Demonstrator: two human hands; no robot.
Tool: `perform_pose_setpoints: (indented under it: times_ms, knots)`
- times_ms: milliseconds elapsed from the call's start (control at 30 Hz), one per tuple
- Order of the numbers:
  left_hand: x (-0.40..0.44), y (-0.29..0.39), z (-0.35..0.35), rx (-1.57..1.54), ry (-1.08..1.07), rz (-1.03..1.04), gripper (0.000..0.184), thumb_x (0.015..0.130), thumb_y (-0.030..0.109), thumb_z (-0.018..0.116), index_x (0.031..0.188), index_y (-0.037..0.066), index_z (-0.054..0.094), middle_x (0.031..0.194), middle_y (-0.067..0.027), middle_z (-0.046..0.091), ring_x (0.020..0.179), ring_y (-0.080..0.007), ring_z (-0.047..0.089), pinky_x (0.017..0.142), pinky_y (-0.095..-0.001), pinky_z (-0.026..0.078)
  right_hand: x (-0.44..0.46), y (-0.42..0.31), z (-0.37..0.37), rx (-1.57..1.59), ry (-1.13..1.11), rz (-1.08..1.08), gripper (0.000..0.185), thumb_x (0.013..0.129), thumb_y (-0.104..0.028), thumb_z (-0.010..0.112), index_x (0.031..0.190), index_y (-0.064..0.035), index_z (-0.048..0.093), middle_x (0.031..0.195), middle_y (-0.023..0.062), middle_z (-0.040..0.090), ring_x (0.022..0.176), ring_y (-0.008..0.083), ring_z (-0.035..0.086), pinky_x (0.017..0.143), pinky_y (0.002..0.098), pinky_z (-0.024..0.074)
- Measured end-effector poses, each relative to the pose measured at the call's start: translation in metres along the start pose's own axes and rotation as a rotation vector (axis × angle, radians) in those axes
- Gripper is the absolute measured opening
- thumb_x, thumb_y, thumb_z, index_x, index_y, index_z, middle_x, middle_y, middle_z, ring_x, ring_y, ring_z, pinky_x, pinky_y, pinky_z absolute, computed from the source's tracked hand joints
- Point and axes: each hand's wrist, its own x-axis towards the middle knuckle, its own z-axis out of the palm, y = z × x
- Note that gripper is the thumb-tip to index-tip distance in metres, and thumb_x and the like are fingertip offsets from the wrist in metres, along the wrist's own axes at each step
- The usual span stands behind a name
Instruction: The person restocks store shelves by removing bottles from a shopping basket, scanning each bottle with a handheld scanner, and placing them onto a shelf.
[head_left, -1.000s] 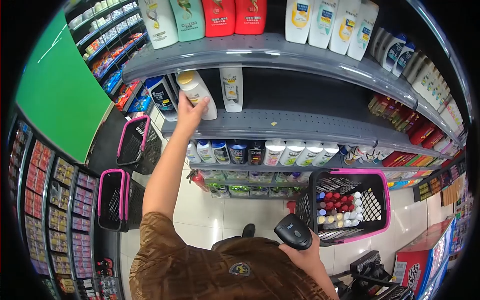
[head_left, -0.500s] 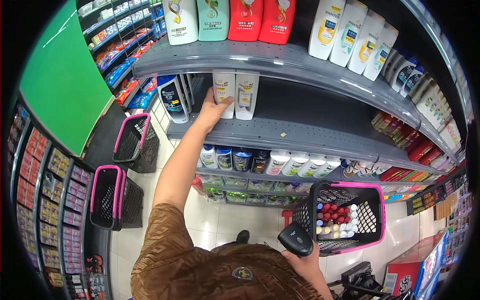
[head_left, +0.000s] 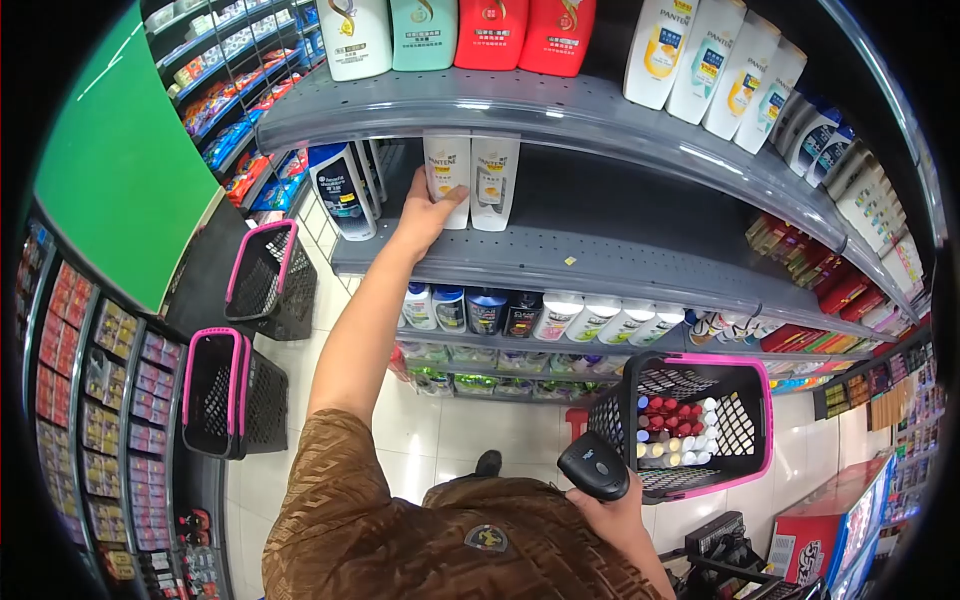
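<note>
My left hand (head_left: 428, 213) is closed around a white Pantene shampoo bottle (head_left: 448, 165), which stands upright on the middle shelf. Right beside it is a second white Pantene bottle (head_left: 491, 185). To the left of my hand stands a dark blue and white bottle (head_left: 341, 195). Low in front of my body, my right hand (head_left: 610, 515) grips a black handheld barcode scanner (head_left: 594, 466). The scanner is close to the left side of a black basket with a pink rim (head_left: 768, 420), which holds several bottles with red, white and cream caps (head_left: 680, 425).
Large bottles (head_left: 425, 35) and more Pantene bottles (head_left: 700, 70) line the upper shelf (head_left: 480, 105). Under the middle shelf (head_left: 600, 262) is a row of shampoo bottles (head_left: 550, 318). Black and pink baskets (head_left: 265, 400) stand on the floor at left. A red box (head_left: 800, 545) is at lower right.
The view has shifted slightly. My left hand stays on the same Pantene bottle, and the scanner in my right hand has turned a little.
</note>
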Motion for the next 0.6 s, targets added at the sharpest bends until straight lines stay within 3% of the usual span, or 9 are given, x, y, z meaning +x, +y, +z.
perform_pose_setpoints:
  times_ms: [233, 400, 467, 533, 600]
  knots:
    - [-0.002, 0.002, 0.0, -0.053, -0.011, -0.025, 0.064, 0.09, 0.018, 0.082, 0.14, 0.001, 0.046, 0.132, -0.0155, 0.064, 0.122, -0.0236, 0.062, 0.105, -0.0368, 0.049, 0.0, 0.004, 0.002, 0.018, 0.006, 0.004, 0.045, 0.078, -0.022, 0.093, 0.109, 0.0005, 0.07, 0.096, 0.009, 0.074, 0.084, 0.0167, 0.07, 0.079, 0.0323, 0.0561]
    - [-0.007, 0.013, 0.002, -0.1, 0.072, 0.005, 0.087, 0.084, 0.021, 0.085, 0.152, -0.003, 0.036, 0.143, -0.0186, 0.058, 0.131, -0.0261, 0.058, 0.109, -0.0376, 0.046, -0.004, -0.007, -0.002, -0.02, 0.01, 0.005, 0.048, 0.076, -0.022, 0.094, 0.112, 0.0007, 0.07, 0.098, 0.0105, 0.075, 0.086, 0.0179, 0.071, 0.081, 0.033, 0.0565]
    - [-0.016, 0.005, 0.004, -0.114, 0.089, 0.051, 0.087, 0.086, 0.021, 0.083, 0.154, -0.004, 0.035, 0.149, -0.0218, 0.052, 0.138, -0.0298, 0.052, 0.115, -0.0402, 0.041, -0.009, -0.003, -0.004, -0.01, 0.029, 0.019, 0.049, 0.076, -0.021, 0.094, 0.112, 0.0009, 0.07, 0.099, 0.0111, 0.075, 0.087, 0.0182, 0.072, 0.082, 0.0333, 0.0566]
    - [-0.055, 0.015, 0.016, 0.357, 0.429, 0.315, 0.079, 0.088, 0.019, 0.079, 0.152, -0.005, 0.04, 0.153, -0.0235, 0.048, 0.144, -0.0328, 0.045, 0.121, -0.0429, 0.032, -0.018, 0.008, -0.006, -0.004, 0.072, 0.043, 0.05, 0.076, -0.023, 0.094, 0.113, 0.0013, 0.07, 0.1, 0.0126, 0.075, 0.089, 0.0205, 0.072, 0.083, 0.0344, 0.0567]
    - [-0.102, 0.009, 0.037, 0.302, 0.447, 0.518, 0.063, 0.09, 0.014, 0.074, 0.144, -0.001, 0.048, 0.153, -0.023, 0.048, 0.147, -0.0346, 0.041, 0.123, -0.0461, 0.028, -0.021, 0.014, -0.006, -0.016, 0.1, 0.067, 0.051, 0.076, -0.025, 0.094, 0.112, 0.0013, 0.069, 0.1, 0.0132, 0.075, 0.089, 0.0223, 0.073, 0.083, 0.035, 0.0568]
